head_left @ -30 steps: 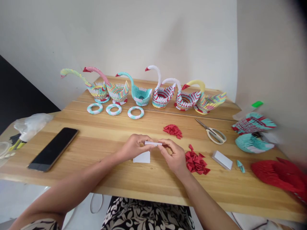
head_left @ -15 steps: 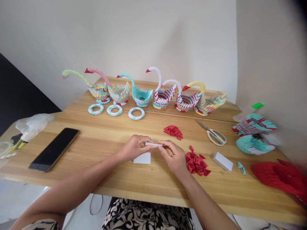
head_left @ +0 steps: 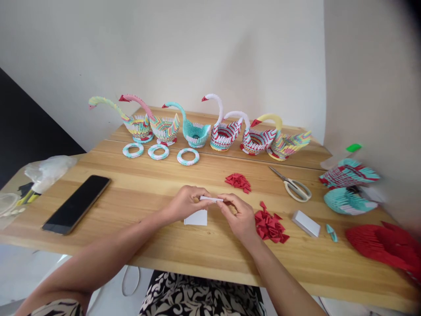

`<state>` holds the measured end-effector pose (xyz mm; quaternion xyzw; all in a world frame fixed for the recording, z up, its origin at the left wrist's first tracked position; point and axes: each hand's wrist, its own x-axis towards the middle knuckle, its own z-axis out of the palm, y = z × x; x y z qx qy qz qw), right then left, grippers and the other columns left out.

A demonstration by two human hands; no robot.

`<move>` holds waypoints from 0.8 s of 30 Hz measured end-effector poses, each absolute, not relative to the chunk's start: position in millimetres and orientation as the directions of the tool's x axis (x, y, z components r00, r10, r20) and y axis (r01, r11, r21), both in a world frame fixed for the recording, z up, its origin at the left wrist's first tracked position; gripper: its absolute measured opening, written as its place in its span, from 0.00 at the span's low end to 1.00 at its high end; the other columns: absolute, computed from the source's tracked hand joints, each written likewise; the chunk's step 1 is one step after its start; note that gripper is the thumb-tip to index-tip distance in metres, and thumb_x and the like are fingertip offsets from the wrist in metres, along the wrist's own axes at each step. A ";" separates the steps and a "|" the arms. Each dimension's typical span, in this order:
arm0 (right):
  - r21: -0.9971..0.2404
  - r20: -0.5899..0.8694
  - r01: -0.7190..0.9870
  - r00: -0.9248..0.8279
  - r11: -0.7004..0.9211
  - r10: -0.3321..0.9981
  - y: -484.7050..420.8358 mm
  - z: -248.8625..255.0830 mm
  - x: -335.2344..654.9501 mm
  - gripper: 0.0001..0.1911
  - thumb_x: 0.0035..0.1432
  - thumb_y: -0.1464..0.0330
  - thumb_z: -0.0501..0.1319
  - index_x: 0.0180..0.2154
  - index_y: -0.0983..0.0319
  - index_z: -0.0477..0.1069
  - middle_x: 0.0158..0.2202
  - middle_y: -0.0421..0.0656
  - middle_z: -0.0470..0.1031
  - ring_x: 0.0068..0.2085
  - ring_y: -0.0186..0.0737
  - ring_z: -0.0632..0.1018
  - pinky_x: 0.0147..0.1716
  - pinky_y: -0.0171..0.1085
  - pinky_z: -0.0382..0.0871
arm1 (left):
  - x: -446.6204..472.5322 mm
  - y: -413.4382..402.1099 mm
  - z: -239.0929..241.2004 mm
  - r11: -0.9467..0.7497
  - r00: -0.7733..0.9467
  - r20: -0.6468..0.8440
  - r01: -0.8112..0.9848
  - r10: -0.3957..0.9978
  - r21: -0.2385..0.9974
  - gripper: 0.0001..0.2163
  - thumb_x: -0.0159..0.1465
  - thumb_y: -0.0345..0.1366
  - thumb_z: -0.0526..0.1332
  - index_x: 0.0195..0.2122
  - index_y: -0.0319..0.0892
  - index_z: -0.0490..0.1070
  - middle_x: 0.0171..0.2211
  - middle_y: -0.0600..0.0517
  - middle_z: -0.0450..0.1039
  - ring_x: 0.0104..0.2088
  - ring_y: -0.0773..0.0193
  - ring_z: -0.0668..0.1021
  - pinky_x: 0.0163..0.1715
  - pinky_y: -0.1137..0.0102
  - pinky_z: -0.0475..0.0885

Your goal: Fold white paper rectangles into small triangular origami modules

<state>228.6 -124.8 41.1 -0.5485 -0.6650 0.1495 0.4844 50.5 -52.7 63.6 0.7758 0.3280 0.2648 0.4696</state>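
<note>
Soft, fairly bright light, faint shadow on the back wall [head_left: 223, 57]. White paper [head_left: 210, 199] in my fingers [head_left: 201, 192] looks low on detail. Wide-angle stretch toward edges; top-right corner dark, blurred.

White paper strip [head_left: 210, 199] between left hand [head_left: 188, 202] and right hand [head_left: 240, 214]: its visible edge appears slimmer than a second earlier, the strip looking flatter. The person's head camera is turned slightly, placing the paper swans [head_left: 196, 135] and phone [head_left: 77, 204] farther right in view.
</note>
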 end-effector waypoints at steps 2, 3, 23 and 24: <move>-0.733 0.479 0.581 0.070 0.355 0.875 -125.0 41.2 228.3 0.06 0.59 0.68 0.60 0.39 0.57 0.75 0.35 0.42 0.79 0.34 0.40 0.79 0.36 0.38 0.74 | 50.6 -52.8 63.7 -0.346 0.642 0.107 0.259 0.759 0.902 0.11 0.60 0.41 0.61 0.33 0.38 0.78 0.26 0.51 0.78 0.27 0.67 0.76 0.26 0.77 0.66; -0.734 0.478 0.580 0.071 0.354 0.875 -125.1 41.2 228.2 0.06 0.59 0.68 0.60 0.39 0.57 0.75 0.34 0.42 0.79 0.34 0.40 0.79 0.36 0.38 0.74 | 50.7 -52.8 63.8 -0.348 0.640 0.110 0.259 0.760 0.901 0.11 0.61 0.41 0.61 0.33 0.38 0.78 0.26 0.51 0.78 0.27 0.67 0.76 0.26 0.77 0.66; -0.750 0.476 0.564 0.098 0.346 0.874 -124.4 37.3 229.6 0.06 0.58 0.66 0.62 0.37 0.59 0.76 0.33 0.42 0.79 0.33 0.39 0.79 0.34 0.36 0.73 | 49.4 -50.1 55.2 -0.338 0.646 0.104 0.250 0.756 0.907 0.09 0.59 0.37 0.62 0.33 0.37 0.77 0.27 0.51 0.78 0.28 0.67 0.76 0.28 0.77 0.67; -0.752 0.474 0.563 0.101 0.343 0.874 -124.4 37.5 229.6 0.06 0.58 0.66 0.62 0.37 0.59 0.76 0.33 0.42 0.79 0.32 0.39 0.79 0.34 0.36 0.73 | 49.3 -50.1 54.7 -0.338 0.646 0.103 0.251 0.756 0.907 0.09 0.59 0.38 0.62 0.33 0.38 0.77 0.27 0.51 0.78 0.28 0.67 0.76 0.28 0.77 0.67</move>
